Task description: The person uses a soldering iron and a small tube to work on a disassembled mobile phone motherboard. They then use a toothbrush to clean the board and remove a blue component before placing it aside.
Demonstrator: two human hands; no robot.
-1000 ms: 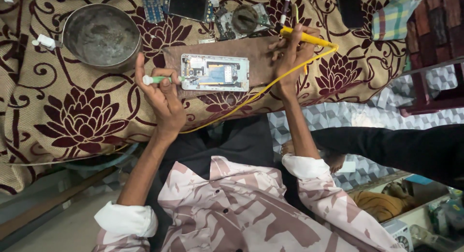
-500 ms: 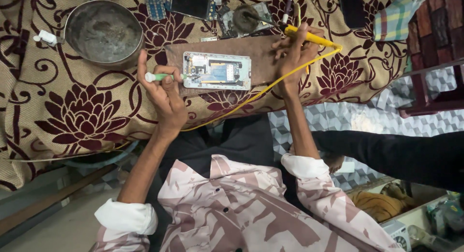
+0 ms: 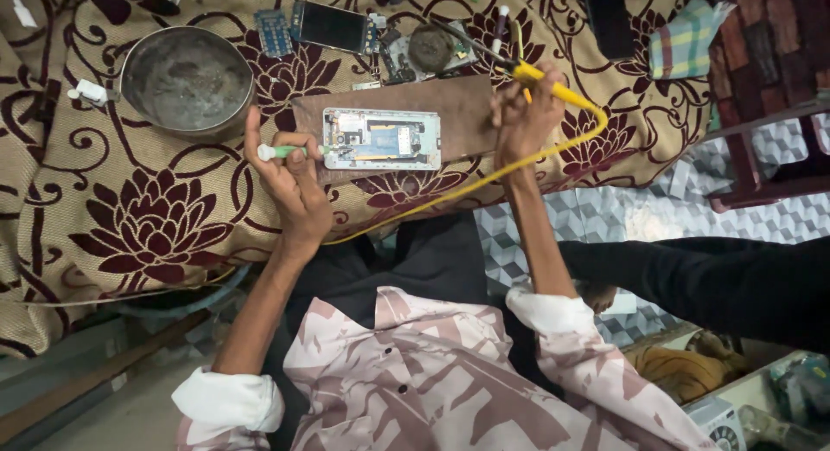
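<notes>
While your left hand (image 3: 292,179) pinches the green syringe (image 3: 285,151) at the opened phone's (image 3: 381,140) edge, your right hand (image 3: 524,118) grips the yellow soldering iron (image 3: 543,83) — fingers curled, just beside the phone.

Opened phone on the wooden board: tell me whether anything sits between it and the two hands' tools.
Nothing visible does. The left hand holds a green-tipped tool at the opened phone; the right hand holds the yellow soldering iron just off its other end.
</notes>
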